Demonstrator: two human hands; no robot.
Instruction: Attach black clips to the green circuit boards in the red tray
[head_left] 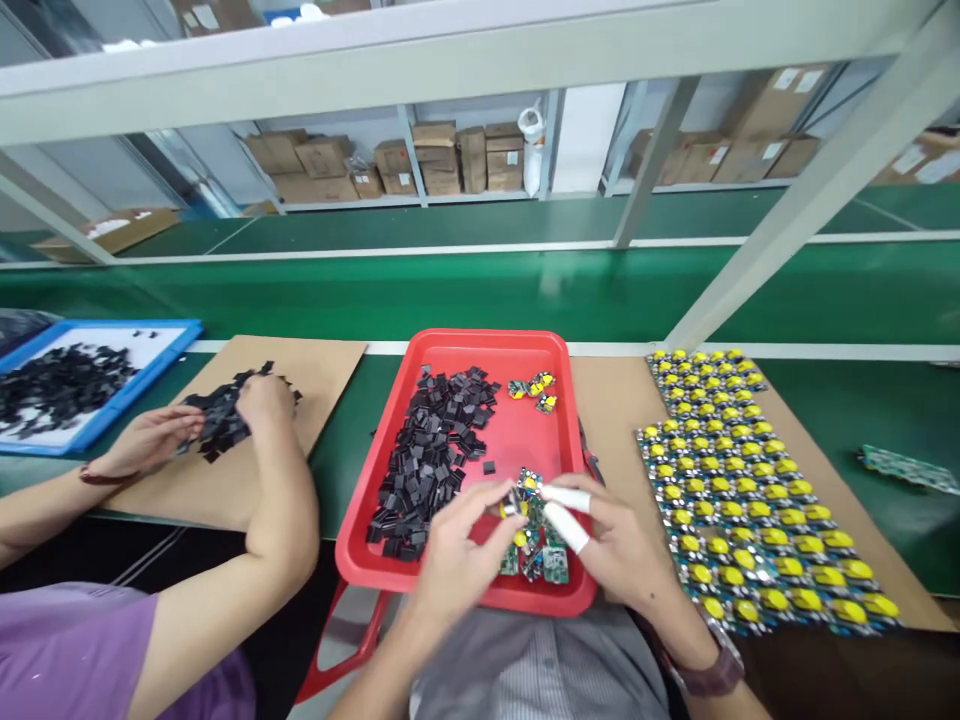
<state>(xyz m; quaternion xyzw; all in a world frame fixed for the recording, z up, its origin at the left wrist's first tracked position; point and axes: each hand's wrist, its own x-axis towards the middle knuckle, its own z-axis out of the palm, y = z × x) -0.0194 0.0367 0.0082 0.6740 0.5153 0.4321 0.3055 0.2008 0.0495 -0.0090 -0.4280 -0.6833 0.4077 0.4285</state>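
Above the near right part of a red tray [525, 345], my left hand [465, 545] pinches a small circuit board [512, 503] between thumb and fingertips; a yellow part shows beside a dark one. Close by on the right, my right hand [619, 535] has its thumb and forefinger, both in white finger covers, drawn together near the same spot. What its fingertips hold is too small to make out. Beneath the hands lie several green circuit boards [556, 565], partly hidden. Small black plastic pieces [431, 455] fill the tray's left side, and one lone piece [489, 467] sits near the middle.
More yellow-topped boards [546, 403] lie at the tray's far right. Rows of joined boards [739, 480] cover cardboard [611, 420] on the right. At left, a co-worker's hands [266, 400] handle black pieces on cardboard. A metal post [795, 190] slants down at right.
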